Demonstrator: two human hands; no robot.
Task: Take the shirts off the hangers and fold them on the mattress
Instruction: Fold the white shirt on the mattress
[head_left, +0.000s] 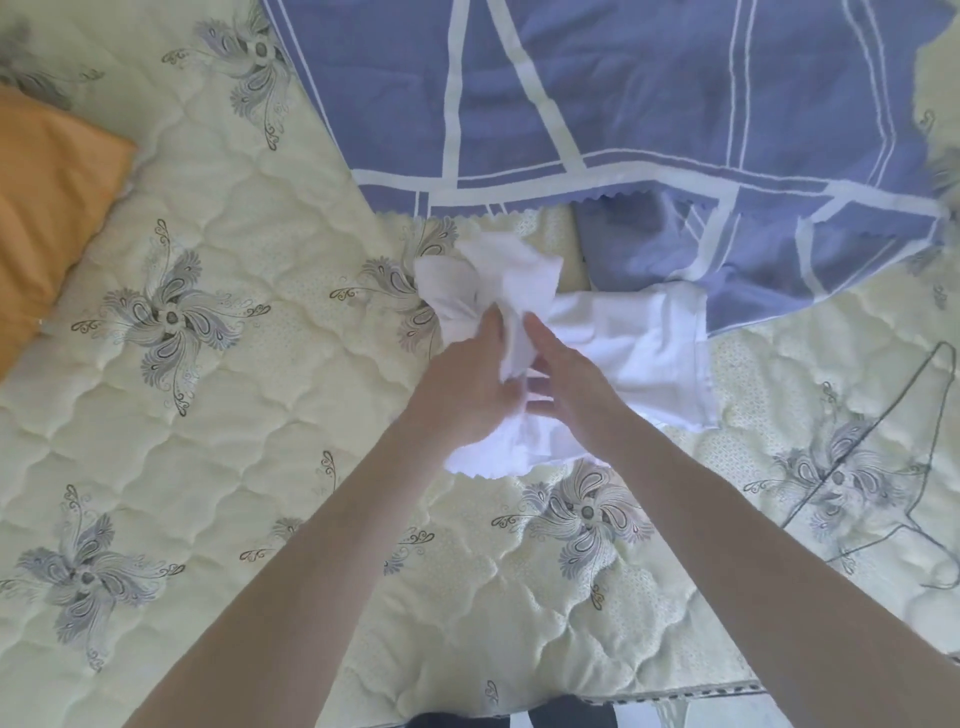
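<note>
**One shirt off its hanger, fold only half done**

Far left, a plain orange fabric pillow (47, 223) sits at the edge of the cream quilted mattress with grey floral print (234, 415).

Near the middle, the left hand (462, 395) has its fingers curled round a bunched-up bit of the white cotton shirt (623, 353). That shirt lies on the mattress, its far edge touching the blue blanket with white stripes (623, 93).

The right hand (566, 384) is just beside the left one, pinching the same cloth, though some of its fingers are tucked into the fabric where I can't see them.

Over on the right a thin grey wire hanger (880, 410) lies bare on the mattress.

My read: the taking-off part is done for this shirt, but the left side is a crumpled lump, so the folding isn't finished. I can't spot any folded pile or other shirts on hangers.
</note>
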